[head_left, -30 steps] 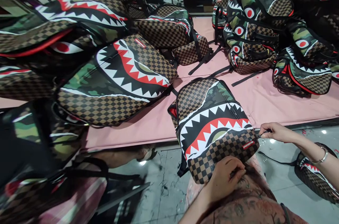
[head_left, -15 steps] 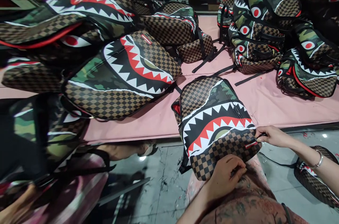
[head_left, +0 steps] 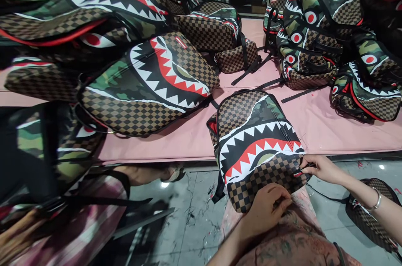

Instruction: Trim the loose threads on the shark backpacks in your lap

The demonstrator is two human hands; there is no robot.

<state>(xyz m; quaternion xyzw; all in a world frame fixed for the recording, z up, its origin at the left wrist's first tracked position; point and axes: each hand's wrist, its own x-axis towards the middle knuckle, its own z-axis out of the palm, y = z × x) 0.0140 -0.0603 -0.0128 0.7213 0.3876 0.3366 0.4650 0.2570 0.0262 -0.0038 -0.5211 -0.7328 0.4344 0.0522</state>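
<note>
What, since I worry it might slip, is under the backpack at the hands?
Under the backpack, the pink table shows at its far end, patterned clothing at its near edge. The backpack covers its own underside, so exact contact points are hidden.

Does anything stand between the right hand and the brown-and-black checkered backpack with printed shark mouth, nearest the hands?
Nothing visible, beyond the small dark item the right hand pinches at the lower right edge of the backpack.

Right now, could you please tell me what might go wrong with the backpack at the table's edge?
The backpack juts past the pink table, so it could slide off. The right hand grips a small dark item close to the red label; a slip might scuff that label.
</note>
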